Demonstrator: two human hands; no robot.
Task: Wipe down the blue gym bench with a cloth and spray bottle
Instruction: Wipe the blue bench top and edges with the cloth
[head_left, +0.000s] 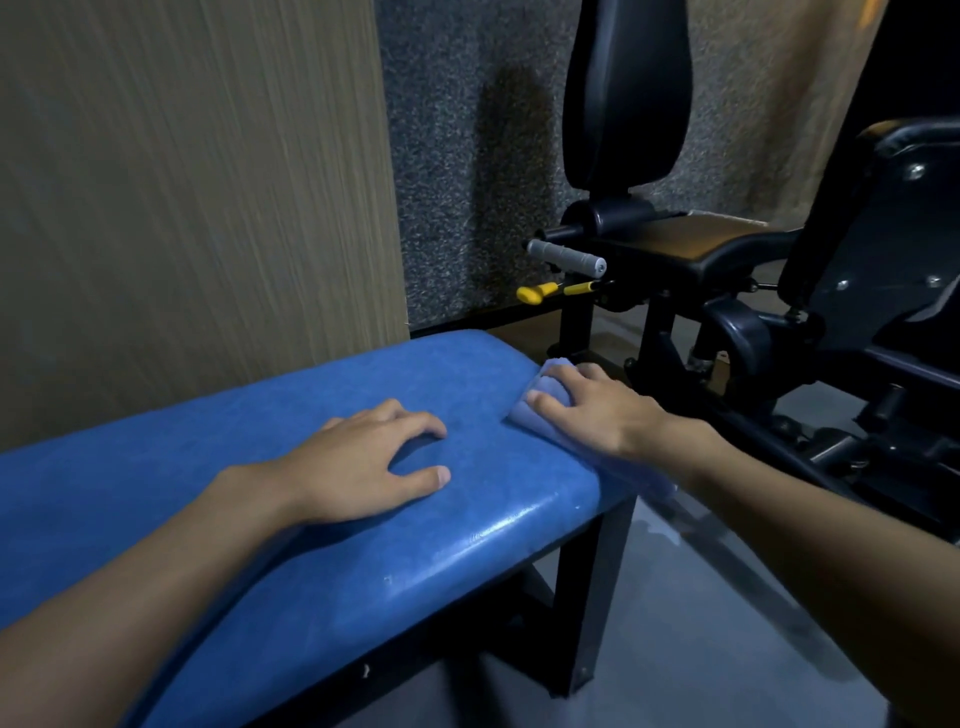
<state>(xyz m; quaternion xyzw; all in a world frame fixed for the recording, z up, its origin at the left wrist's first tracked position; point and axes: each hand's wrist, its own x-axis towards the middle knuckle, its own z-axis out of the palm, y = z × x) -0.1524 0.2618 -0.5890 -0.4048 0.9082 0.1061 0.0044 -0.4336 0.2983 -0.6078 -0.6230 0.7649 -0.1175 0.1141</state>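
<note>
Forearms fill the near corners. From them my left hand (363, 462) rests on top of the bench (208, 493), fingers spread and loose, holding nothing, only bracing. My right hand (597, 410) is curled over the cloth (545, 389), gripping a bunched wad of it and pressing it onto the right edge of the pad, toward the far end. A tail of cloth hangs down the side beneath my wrist. No spray bottle is in view, so I cannot say where it stands. I judge the step in hand to be wiping that rounded right edge. To do it well I would press through the palm rather than the fingertips and let the cloth fold over the lip, so the side is cleaned along with the top. I would draw it along the edge in long, overlapping strokes instead of short dabs. The bunched wad covers little, so spreading it flatter should help. The patch under my left hand will need its own pass, so that hand should shift once the rest is done. The black machine (727, 260) stands near on the right, and I would watch my knuckles against its frame.
</note>
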